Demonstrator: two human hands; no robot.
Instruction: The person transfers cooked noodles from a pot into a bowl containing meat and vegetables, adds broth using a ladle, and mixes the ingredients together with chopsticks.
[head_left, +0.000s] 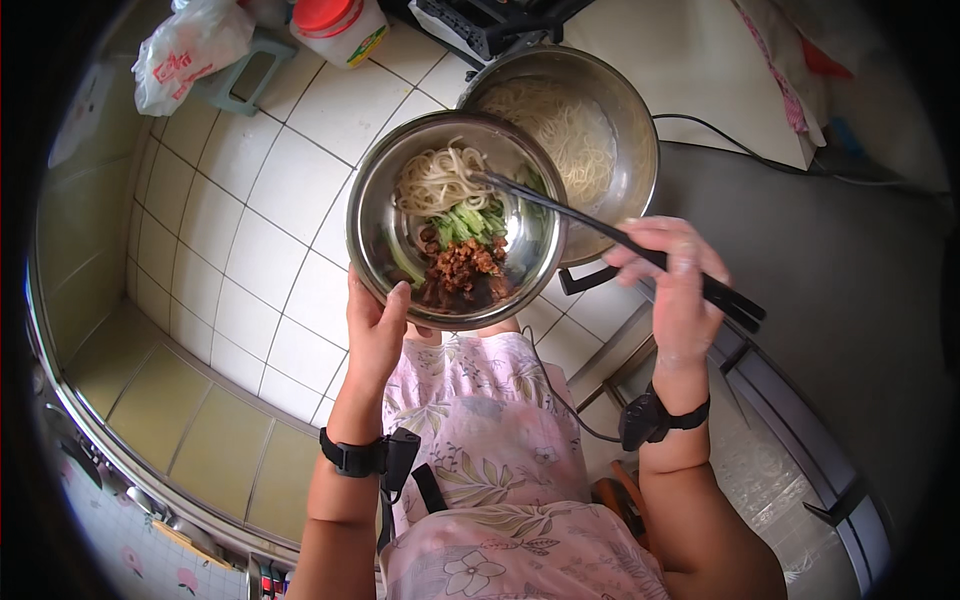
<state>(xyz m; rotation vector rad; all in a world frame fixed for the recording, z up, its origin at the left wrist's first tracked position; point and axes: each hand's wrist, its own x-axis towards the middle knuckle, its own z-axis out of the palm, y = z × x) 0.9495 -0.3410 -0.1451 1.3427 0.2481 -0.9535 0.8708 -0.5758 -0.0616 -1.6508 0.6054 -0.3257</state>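
Note:
My left hand (379, 322) grips the near-left rim of a stainless steel bowl (380, 253), thumb on the outer edge. Inside the bowl lie pale noodles (442, 180), shredded cucumber (471, 223) and a brown minced-meat sauce (469, 270). A pair of black chopsticks (589, 221) is held in my right hand (667, 266), and their tips touch the noodles in the bowl. Behind and to the right, partly covered by the bowl, is a metal pot (646, 150) with more noodles (570, 142) in cloudy liquid. Its black handle (589, 280) points towards me.
A red-lidded white tub (341, 34) and a plastic bag (195, 56) on a pale green stool (251, 79) stand on the tiled floor (262, 195). A black cable (724, 124) runs right from behind the pot, across a grey surface (757, 217).

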